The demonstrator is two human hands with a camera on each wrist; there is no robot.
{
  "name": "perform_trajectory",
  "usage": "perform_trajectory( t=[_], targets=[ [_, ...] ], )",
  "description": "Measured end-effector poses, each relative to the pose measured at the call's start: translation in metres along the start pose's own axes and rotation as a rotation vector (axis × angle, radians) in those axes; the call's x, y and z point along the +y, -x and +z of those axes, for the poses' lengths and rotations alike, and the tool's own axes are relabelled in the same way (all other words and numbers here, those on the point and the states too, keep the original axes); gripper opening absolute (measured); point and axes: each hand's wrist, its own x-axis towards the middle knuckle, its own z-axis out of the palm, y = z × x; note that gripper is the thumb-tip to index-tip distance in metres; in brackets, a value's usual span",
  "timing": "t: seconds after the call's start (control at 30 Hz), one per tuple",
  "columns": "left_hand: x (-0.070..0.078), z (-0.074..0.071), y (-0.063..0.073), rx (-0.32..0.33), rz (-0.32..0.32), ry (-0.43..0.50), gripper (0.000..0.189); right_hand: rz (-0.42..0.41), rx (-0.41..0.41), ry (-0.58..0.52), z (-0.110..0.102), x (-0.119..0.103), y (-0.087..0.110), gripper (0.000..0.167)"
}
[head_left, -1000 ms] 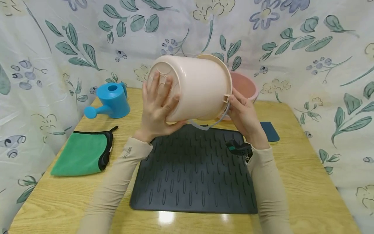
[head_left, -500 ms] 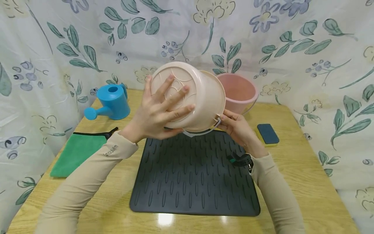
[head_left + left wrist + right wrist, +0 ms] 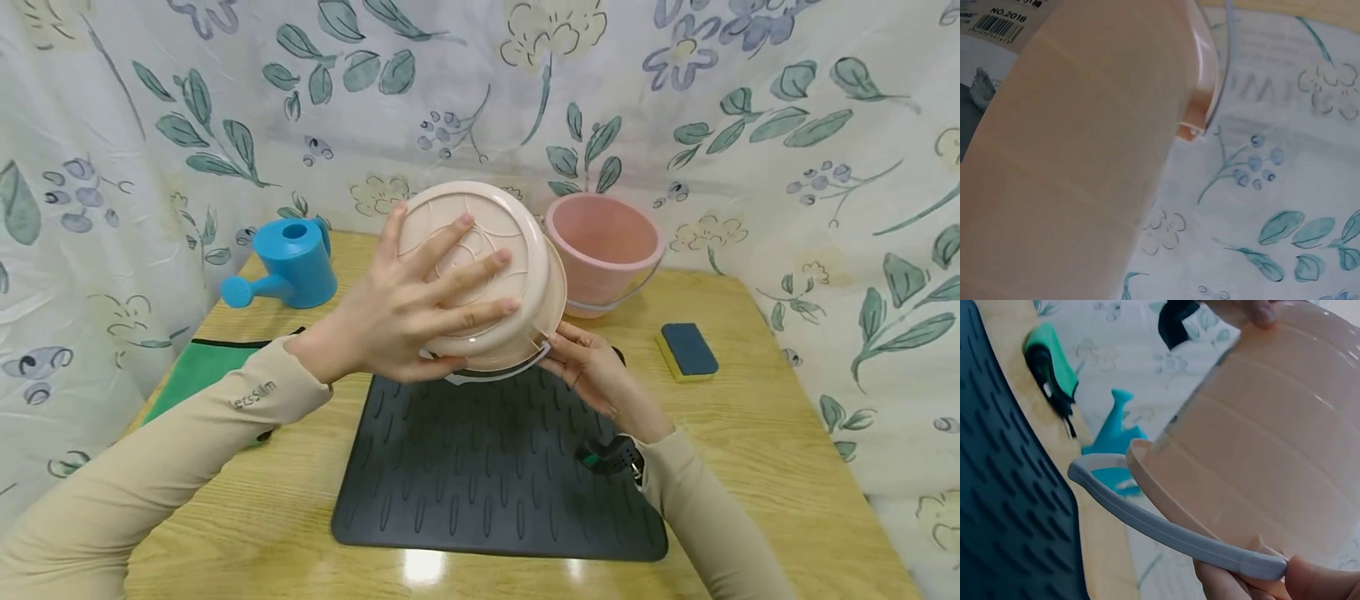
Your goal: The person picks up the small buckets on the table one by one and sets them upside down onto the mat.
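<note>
A pale cream bucket (image 3: pixel 480 283) is held in the air above the dark ridged mat (image 3: pixel 487 475), its round base turned towards me and its mouth facing away and down. My left hand (image 3: pixel 408 308) lies with spread, straight fingers on that base, the thumb at its lower edge. At the rim, my right hand (image 3: pixel 592 367) pinches the bucket near the handle joint. The grey handle (image 3: pixel 1179 534) hangs off the rim in the right wrist view. The left wrist view shows the bucket's side and a printed label (image 3: pixel 1004 25). The bucket's inside is hidden.
A pink bucket (image 3: pixel 600 287) stands behind at the right, with a blue and yellow sponge (image 3: pixel 688 350) nearer. At the left are a blue watering can (image 3: pixel 296 262) and a green cloth (image 3: pixel 202 371), partly behind my left sleeve. A floral curtain (image 3: pixel 450 83) backs the table.
The cream bucket has come down and tipped, so its base faces me more and its mouth points further away. Both hands have moved with it, uncovering the pink bucket and sponge.
</note>
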Motion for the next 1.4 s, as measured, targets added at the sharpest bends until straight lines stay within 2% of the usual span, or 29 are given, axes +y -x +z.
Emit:
perform_trajectory(
  t=[0.13, 0.3, 0.47, 0.67, 0.93, 1.13, 1.4],
  targets=[
    [0.003, -0.008, -0.002, -0.055, 0.0, 0.011, 0.069, 0.023, -0.003, -0.023, 0.005, 0.01, 0.004, 0.051],
    [0.006, -0.012, 0.0, -0.073, -0.014, 0.026, 0.066, 0.064, -0.018, -0.042, 0.012, 0.024, 0.005, 0.051],
    [0.009, -0.011, 0.0, -0.094, -0.011, 0.033, 0.064, 0.094, -0.029, -0.076, 0.017, 0.039, 0.005, 0.051],
    [0.012, -0.006, 0.003, -0.129, -0.035, 0.094, 0.059, 0.113, -0.037, -0.116, 0.019, 0.055, 0.008, 0.051],
    [0.02, 0.006, 0.02, -0.214, -0.056, 0.119, 0.062, 0.164, -0.056, -0.146, 0.023, 0.083, 0.013, 0.052],
    [0.03, 0.018, 0.039, -0.217, -0.109, 0.187, 0.064, 0.207, -0.058, -0.191, 0.028, 0.098, 0.017, 0.051],
    [0.029, 0.024, 0.046, -0.283, -0.14, 0.211, 0.063, 0.232, -0.048, -0.21, 0.032, 0.11, 0.016, 0.049]
  ],
)
